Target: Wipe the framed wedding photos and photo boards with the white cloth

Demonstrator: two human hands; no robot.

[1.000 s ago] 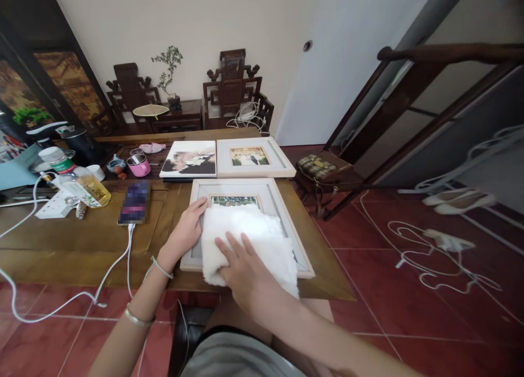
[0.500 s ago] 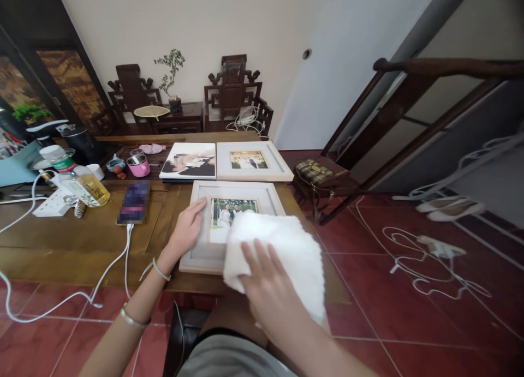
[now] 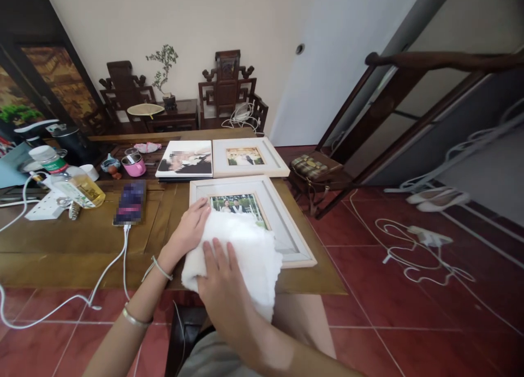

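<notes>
A white-framed picture (image 3: 282, 216) lies face up near the table's front edge, its photo showing two people outdoors. My left hand (image 3: 190, 229) holds the frame along its left side, fingers over the rim and thumb hidden. Under my right hand (image 3: 225, 289) is a folded white cloth (image 3: 256, 259), pressed on the lower left of the frame. The fingers of that hand are spread over the cloth, and its thumb is out of sight beneath a fold. The cloth covers the bottom of the photo and the frame's lower left corner.
Behind are a second framed photo (image 3: 276, 159) and an album-like picture panel (image 3: 184, 167). On the left stand a phone (image 3: 130, 202) on a white cable, an oil-coloured bottle (image 3: 88, 189), a power strip (image 3: 45, 208) and a pink cup (image 3: 135, 165). A chair (image 3: 385, 93) holds a plaid bag (image 3: 309, 167).
My right hand has slid the cloth leftward across the frame, from its lower right to its lower left, uncovering the right side. My left hand stays at the left rim.
</notes>
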